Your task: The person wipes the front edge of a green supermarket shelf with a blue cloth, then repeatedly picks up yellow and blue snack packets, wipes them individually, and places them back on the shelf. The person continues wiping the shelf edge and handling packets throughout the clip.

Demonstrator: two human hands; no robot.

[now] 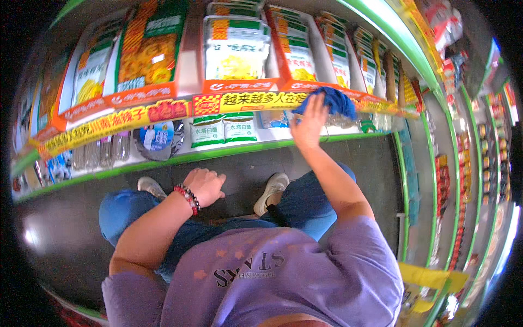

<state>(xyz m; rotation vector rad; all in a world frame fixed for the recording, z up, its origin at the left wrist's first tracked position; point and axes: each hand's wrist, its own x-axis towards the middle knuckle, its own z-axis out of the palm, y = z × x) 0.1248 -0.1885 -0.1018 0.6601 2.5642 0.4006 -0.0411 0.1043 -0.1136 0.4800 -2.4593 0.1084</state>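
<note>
My right hand (309,120) presses a blue cloth (333,103) against the yellow printed strip (261,101) along the front edge of a store shelf. Its fingers lie over the cloth's left part. My left hand (205,186), with beaded bracelets (188,199) at the wrist, hangs above the floor between my bent knees. Its fingers are loosely curled, and no object shows in it. Orange-fronted display boxes (241,85) of packaged food stand on the shelf just behind the strip.
White and green packets (207,131) and a round dark package (157,139) sit on the lower shelf, behind its green edge (229,149). Several stocked shelves (459,163) rise at the right. A yellow sign (433,278) juts out at the lower right. My shoes (271,192) rest on the dark floor.
</note>
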